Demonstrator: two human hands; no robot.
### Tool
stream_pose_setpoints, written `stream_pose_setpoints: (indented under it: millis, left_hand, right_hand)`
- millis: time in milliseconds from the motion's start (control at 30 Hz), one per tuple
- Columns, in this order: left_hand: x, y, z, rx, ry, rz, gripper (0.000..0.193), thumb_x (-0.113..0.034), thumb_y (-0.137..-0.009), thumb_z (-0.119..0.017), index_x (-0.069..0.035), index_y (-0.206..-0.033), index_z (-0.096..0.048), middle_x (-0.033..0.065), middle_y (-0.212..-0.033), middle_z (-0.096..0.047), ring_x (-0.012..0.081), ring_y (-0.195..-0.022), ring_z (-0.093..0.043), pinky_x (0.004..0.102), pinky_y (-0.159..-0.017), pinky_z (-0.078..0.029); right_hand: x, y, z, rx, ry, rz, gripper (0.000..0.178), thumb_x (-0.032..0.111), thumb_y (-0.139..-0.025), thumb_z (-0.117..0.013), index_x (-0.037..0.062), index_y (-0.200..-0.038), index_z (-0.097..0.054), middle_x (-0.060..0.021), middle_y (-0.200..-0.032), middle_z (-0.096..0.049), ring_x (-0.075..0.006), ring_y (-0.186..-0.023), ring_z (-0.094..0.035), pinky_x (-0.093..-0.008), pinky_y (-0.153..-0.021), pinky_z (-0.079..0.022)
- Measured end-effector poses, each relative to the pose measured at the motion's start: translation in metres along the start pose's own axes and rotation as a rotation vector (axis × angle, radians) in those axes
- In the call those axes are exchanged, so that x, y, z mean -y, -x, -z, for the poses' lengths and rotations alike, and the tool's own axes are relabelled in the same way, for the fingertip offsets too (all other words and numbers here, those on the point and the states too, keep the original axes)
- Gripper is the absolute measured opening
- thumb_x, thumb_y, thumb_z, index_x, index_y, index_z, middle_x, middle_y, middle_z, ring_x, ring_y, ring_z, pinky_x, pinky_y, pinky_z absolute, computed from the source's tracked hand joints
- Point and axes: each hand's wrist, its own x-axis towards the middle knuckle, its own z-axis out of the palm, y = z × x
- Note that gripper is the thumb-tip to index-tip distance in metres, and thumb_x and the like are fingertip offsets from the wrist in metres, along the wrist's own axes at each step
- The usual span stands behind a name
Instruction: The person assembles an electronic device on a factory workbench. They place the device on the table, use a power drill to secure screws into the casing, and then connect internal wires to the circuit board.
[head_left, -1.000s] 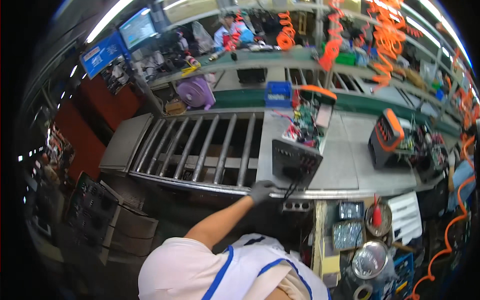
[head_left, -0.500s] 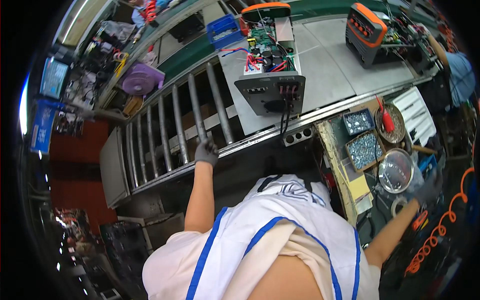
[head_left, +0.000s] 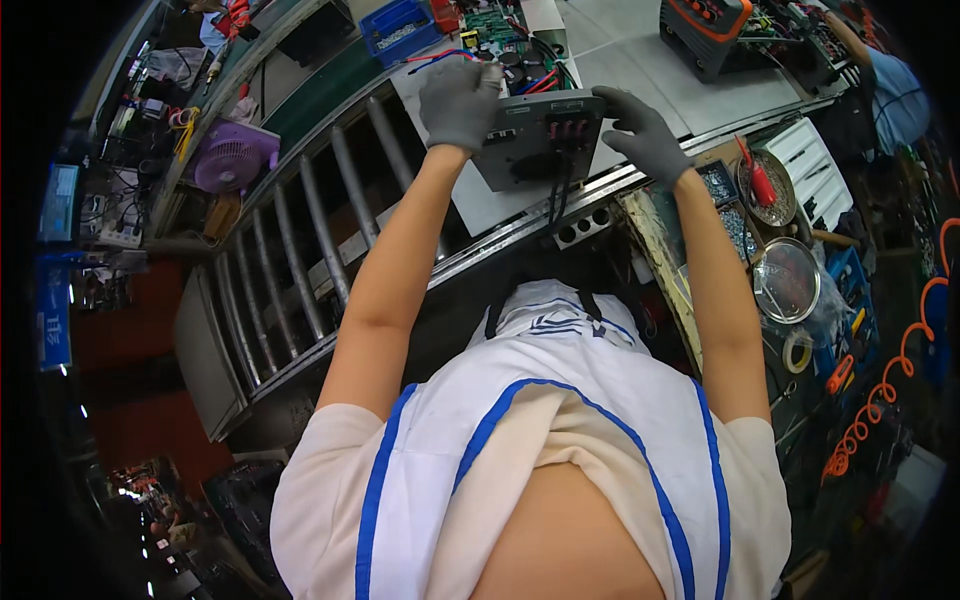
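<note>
An electronic unit with an open top stands at the table's edge, its dark grey end panel (head_left: 535,150) facing me. Black cables hang from the panel, and behind it show a green circuit board (head_left: 490,25) and red and blue wires. My left hand (head_left: 460,105), in a grey glove, is closed at the panel's upper left corner, beside a white part; what its fingers hold is hidden. My right hand (head_left: 648,138), also gloved in grey, reaches to the panel's upper right corner. Its fingers are stretched out with the thumb apart, and nothing shows in it.
Metal rollers (head_left: 320,215) run left of the grey tabletop (head_left: 610,50). A blue bin (head_left: 398,32) sits behind. To the right are screw trays (head_left: 738,228), a red bottle (head_left: 762,185), a clear round dish (head_left: 786,280) and a coiled orange hose (head_left: 885,385). A co-worker handles another unit (head_left: 705,35) farther right.
My left hand has moved up from the rollers to the panel's left corner. My right hand has come from the tools at the right to the panel's right corner. The view has shifted.
</note>
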Motion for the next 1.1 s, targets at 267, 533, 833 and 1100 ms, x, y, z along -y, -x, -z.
stream_pose_setpoints:
  millis: [267,533,833,1100]
  left_hand:
    - [-0.035,0.003,-0.011,0.333,0.109,0.193,0.042,-0.046,-0.088,-0.041,-0.014,-0.081,-0.066,0.0131,-0.080,-0.065,0.0345,-0.081,-0.061,0.0444,-0.069,-0.046]
    - [-0.012,0.019,-0.011,0.194,-0.016,0.099,0.041,-0.043,-0.088,-0.046,-0.010,-0.070,-0.064,0.0112,-0.066,-0.061,0.0301,-0.065,-0.060,0.0400,-0.058,-0.044]
    - [0.038,0.048,0.022,-0.149,0.014,-0.216,0.017,-0.017,-0.070,-0.062,-0.012,-0.059,-0.050,0.0080,-0.054,-0.046,0.0260,-0.048,-0.049,0.0381,-0.045,-0.037]
    - [0.077,0.060,0.056,0.015,0.085,-0.255,0.016,-0.021,-0.067,-0.064,-0.011,-0.061,-0.052,0.0059,-0.057,-0.050,0.0244,-0.049,-0.050,0.0384,-0.044,-0.035]
  right_hand:
    - [-0.022,-0.005,-0.019,-0.188,-0.189,0.041,0.044,-0.006,-0.071,-0.050,0.0057,-0.112,-0.060,-0.0089,-0.100,-0.066,-0.0168,-0.096,-0.064,-0.0273,-0.082,-0.049]
    - [0.002,-0.009,-0.041,-0.265,0.013,0.056,0.034,0.005,-0.069,-0.054,0.0103,-0.101,-0.065,-0.0067,-0.088,-0.065,-0.0184,-0.072,-0.063,-0.0277,-0.069,-0.050]
    - [0.036,-0.015,-0.074,-0.017,-0.044,0.061,0.029,0.004,-0.070,-0.058,0.0061,-0.098,-0.065,-0.0104,-0.087,-0.063,-0.0221,-0.079,-0.065,-0.0304,-0.070,-0.051]
    - [0.000,-0.149,-0.066,-0.179,-0.393,-0.072,0.034,0.001,-0.076,-0.059,0.0005,-0.111,-0.061,-0.0071,-0.100,-0.063,-0.0141,-0.093,-0.060,-0.0240,-0.073,-0.050]
